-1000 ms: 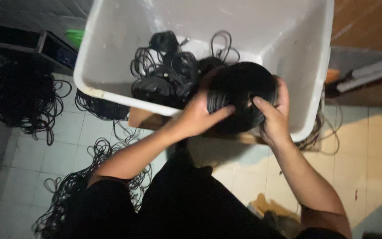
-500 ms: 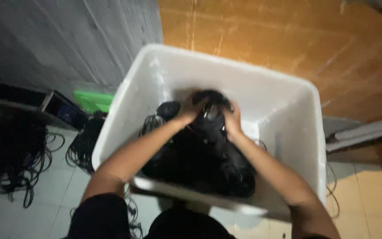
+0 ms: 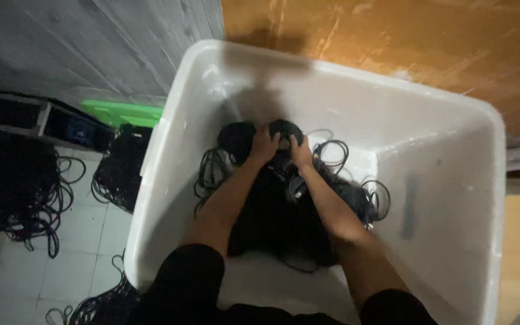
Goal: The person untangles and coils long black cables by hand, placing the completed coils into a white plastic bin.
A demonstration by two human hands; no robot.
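Observation:
Both my arms reach deep into a large white plastic bin (image 3: 452, 198). My left hand (image 3: 264, 146) and my right hand (image 3: 300, 153) press side by side on a round black cable coil (image 3: 285, 129) at the far end of the bin's bottom. A second black coil (image 3: 236, 139) lies just left of it. A heap of black coiled cables (image 3: 284, 210) fills the bin floor under my forearms, with loose loops (image 3: 380, 195) spilling to the right.
Black cable bundles (image 3: 13, 180) lie on the white tiled floor at left, another bundle (image 3: 118, 174) beside the bin. A green object (image 3: 121, 112) and a dark box (image 3: 73, 127) sit by the grey wall. Orange wooden board (image 3: 392, 42) behind the bin.
A second ago my hands held a black coil over the bin's near rim. They have carried it down into the bin and now press it at the far end.

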